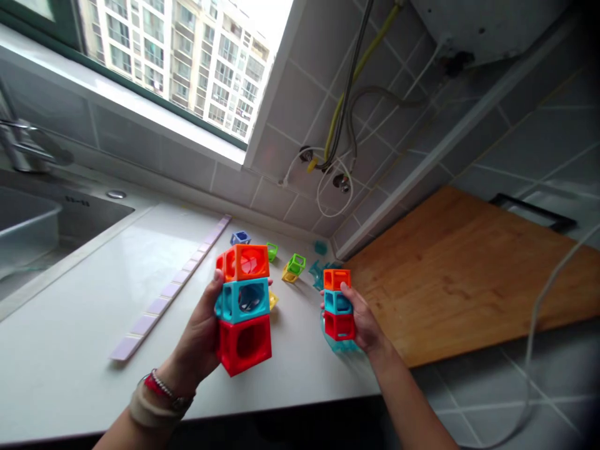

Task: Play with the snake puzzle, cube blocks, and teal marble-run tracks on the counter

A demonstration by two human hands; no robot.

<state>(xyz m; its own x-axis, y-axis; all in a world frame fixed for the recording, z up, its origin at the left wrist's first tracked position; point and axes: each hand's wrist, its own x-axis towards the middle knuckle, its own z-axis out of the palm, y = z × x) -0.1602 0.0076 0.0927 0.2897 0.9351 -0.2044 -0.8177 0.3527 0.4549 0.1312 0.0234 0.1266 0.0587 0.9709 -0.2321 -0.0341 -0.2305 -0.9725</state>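
While the left hand [199, 337] is clamping the big stack [244, 315] — orange, teal, red — above the counter [70, 325], the right hand [363, 322] is pinching a small stack [337, 304] alongside; squeezing each column evenly looks wise — middle cubes could slip.

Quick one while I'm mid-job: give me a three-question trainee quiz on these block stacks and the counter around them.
1. True or false: the left hand holds the large stack of three hollow plastic cubes.
2. Top to bottom, what colours run down the small stack of three hollow plastic cubes in the right hand?
3. Which lies right of the small stack? A) the steel sink B) the wooden cutting board C) the strip of pale purple tiles

Key
1. True.
2. Orange, teal, red.
3. B.
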